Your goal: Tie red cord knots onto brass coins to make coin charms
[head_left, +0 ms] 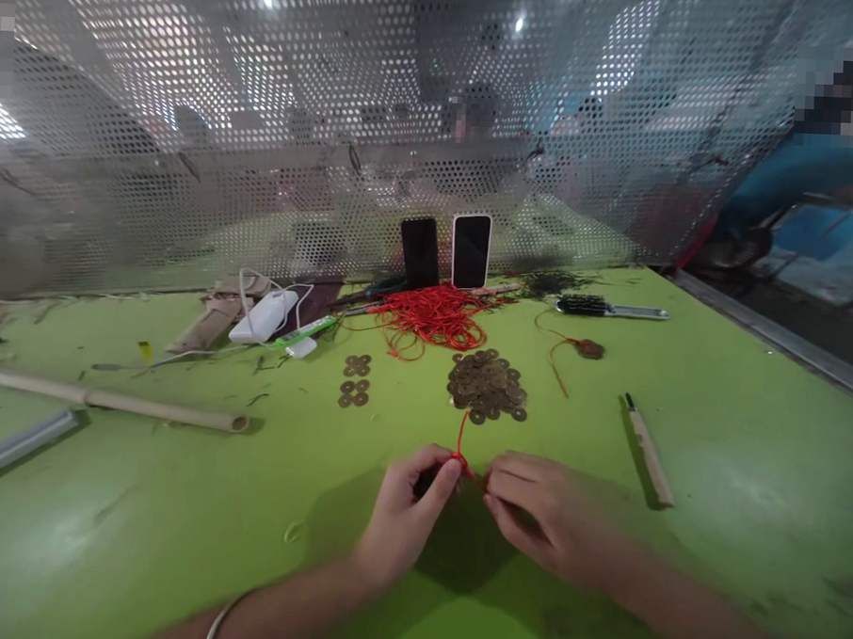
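Note:
My left hand [407,516] and my right hand [541,518] meet over the green table [177,535], both pinching a short red string [461,451] between fingertips. A dark thing, perhaps a coin, sits hidden under the left fingers. Just beyond the hands lies a heap of brown holed coins [487,386]. Further back is a tangle of red string [433,318].
Two small coin clusters [356,380] lie left of the heap. A coin on red string [586,347], a brush [611,309], a stick tool [648,450], two upright phones [446,251], a white charger [264,316] and a bamboo pole [112,400] surround them. A perforated metal screen [336,118] stands behind.

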Available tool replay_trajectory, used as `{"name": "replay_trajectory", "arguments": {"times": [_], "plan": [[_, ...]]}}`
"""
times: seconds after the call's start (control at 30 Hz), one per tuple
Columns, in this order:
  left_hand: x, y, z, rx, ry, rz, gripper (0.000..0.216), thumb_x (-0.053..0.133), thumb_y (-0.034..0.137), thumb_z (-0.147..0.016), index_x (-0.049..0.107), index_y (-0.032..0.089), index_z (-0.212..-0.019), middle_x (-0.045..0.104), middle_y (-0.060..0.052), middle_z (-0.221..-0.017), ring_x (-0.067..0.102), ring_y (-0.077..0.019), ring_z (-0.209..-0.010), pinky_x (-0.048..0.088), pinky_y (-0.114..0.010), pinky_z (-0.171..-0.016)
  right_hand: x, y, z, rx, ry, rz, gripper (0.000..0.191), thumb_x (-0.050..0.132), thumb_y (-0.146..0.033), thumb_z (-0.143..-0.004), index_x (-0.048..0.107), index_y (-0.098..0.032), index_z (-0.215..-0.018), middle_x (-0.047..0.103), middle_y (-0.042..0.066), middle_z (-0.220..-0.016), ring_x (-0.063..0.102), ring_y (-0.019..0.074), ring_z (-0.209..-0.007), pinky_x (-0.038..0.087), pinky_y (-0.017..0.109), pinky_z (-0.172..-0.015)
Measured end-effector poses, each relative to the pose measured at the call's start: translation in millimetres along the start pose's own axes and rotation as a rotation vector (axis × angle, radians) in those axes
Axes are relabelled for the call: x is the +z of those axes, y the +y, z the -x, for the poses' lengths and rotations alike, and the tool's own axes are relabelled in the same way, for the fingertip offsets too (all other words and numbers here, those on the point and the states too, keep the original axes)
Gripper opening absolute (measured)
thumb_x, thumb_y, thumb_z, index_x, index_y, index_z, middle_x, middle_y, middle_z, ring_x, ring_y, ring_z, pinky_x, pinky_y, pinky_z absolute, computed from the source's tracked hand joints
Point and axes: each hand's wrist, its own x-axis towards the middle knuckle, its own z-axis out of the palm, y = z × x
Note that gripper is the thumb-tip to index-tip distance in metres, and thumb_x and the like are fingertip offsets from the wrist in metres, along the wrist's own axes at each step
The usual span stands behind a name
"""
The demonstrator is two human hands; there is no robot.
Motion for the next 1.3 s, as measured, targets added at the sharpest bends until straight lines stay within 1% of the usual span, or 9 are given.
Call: {"name": "replay_trajectory", "arguments": {"times": [0.07, 0.27, 0.47, 0.63, 0.73, 0.87, 1.03, 1.2, 1.3], "plan": [[0.2, -1.9, -1.2, 0.006, 0.021, 0.016, 0.032, 0.052, 0.045, -0.090, 0.065, 0.017, -0.082, 0.057, 0.000, -0.070, 0.046, -0.0103, -0.064, 0.034, -0.021, -0.058, -1.1, -0.9, 0.0, -0.009, -0.009, 0.012, 0.020, 0.039, -0.014, -0.091, 0.046, -0.018, -0.072, 0.049, 0.000, -0.069, 0.043, 0.0122, -0.064, 0.030, 0.026, -0.059], [-0.5, -4.9, -2.9, 0.007, 0.137, 0.089, 0.034, 0.053, 0.048, -0.089, 0.064, 0.016, -0.084, 0.057, 0.000, -0.070, 0.044, -0.0087, -0.059, 0.033, -0.020, -0.053, -4.8, -2.2, -1.8, -0.017, -0.017, 0.058, 0.020, 0.041, -0.010, -0.084, 0.040, -0.019, -0.067, 0.044, -0.001, -0.065, 0.039, 0.0113, -0.060, 0.025, 0.026, -0.055], [2.2, -3.5, -1.2, 0.007, 0.168, 0.152, 0.035, 0.052, 0.048, -0.090, 0.064, 0.016, -0.089, 0.056, 0.001, -0.070, 0.043, -0.0068, -0.057, 0.034, -0.018, -0.052, -7.5, -2.1, -1.3, -0.022, -0.028, 0.069, 0.019, 0.042, -0.008, -0.079, 0.037, -0.019, -0.064, 0.042, -0.002, -0.062, 0.037, 0.0109, -0.059, 0.024, 0.025, -0.055], [0.2, -4.1, -3.6, -0.048, 0.149, 0.234, 0.041, 0.054, 0.054, -0.086, 0.065, 0.015, -0.083, 0.057, 0.000, -0.068, 0.044, -0.0069, -0.056, 0.033, -0.018, -0.050, -6.1, 0.2, -1.0, -0.017, -0.026, 0.063, 0.019, 0.043, -0.009, -0.080, 0.041, -0.018, -0.064, 0.045, -0.002, -0.062, 0.038, 0.0107, -0.058, 0.025, 0.025, -0.054], [-2.9, -4.0, -4.4, -0.082, 0.138, 0.244, 0.043, 0.056, 0.057, -0.084, 0.066, 0.015, -0.080, 0.059, -0.001, -0.065, 0.046, -0.0074, -0.056, 0.032, -0.018, -0.051, -3.9, 1.4, 0.1, -0.009, -0.025, 0.062, 0.018, 0.044, -0.009, -0.080, 0.043, -0.018, -0.064, 0.046, -0.001, -0.062, 0.038, 0.0105, -0.057, 0.025, 0.025, -0.054], [-4.1, -1.5, -3.8, -0.065, 0.125, 0.233, 0.039, 0.061, 0.053, -0.082, 0.067, 0.015, -0.079, 0.059, 0.000, -0.063, 0.047, -0.0075, -0.057, 0.032, -0.018, -0.052, -2.2, 0.9, 1.2, -0.027, -0.020, 0.062, 0.017, 0.045, -0.008, -0.078, 0.045, -0.018, -0.064, 0.046, -0.001, -0.061, 0.039, 0.0103, -0.056, 0.024, 0.025, -0.053], [-2.3, 1.9, -4.6, -0.057, 0.159, 0.245, 0.037, 0.061, 0.051, -0.081, 0.068, 0.015, -0.077, 0.060, -0.001, -0.062, 0.048, -0.0082, -0.055, 0.031, -0.020, -0.050, -1.7, 1.6, 1.0, -0.040, -0.006, 0.056, 0.017, 0.046, -0.007, -0.076, 0.046, -0.018, -0.063, 0.047, -0.002, -0.060, 0.039, 0.0102, -0.056, 0.024, 0.025, -0.053], [-2.4, 1.2, -5.9, -0.011, 0.122, 0.216, 0.032, 0.063, 0.046, -0.082, 0.067, 0.015, -0.074, 0.060, 0.000, -0.060, 0.050, -0.0083, -0.056, 0.033, -0.019, -0.051, -1.8, 2.1, 0.5, -0.056, -0.005, 0.063, 0.016, 0.047, -0.008, -0.076, 0.046, -0.018, -0.063, 0.047, -0.002, -0.060, 0.039, 0.0105, -0.056, 0.024, 0.025, -0.053], [-2.5, 1.0, -5.4, -0.022, 0.113, 0.213, 0.033, 0.061, 0.047, -0.083, 0.067, 0.015, -0.076, 0.061, 0.000, -0.061, 0.050, -0.0086, -0.055, 0.032, -0.020, -0.050, -2.2, 1.9, 0.2, -0.051, -0.025, 0.061, 0.016, 0.046, -0.007, -0.075, 0.046, -0.018, -0.063, 0.047, -0.002, -0.061, 0.039, 0.0106, -0.056, 0.025, 0.025, -0.053]]}}
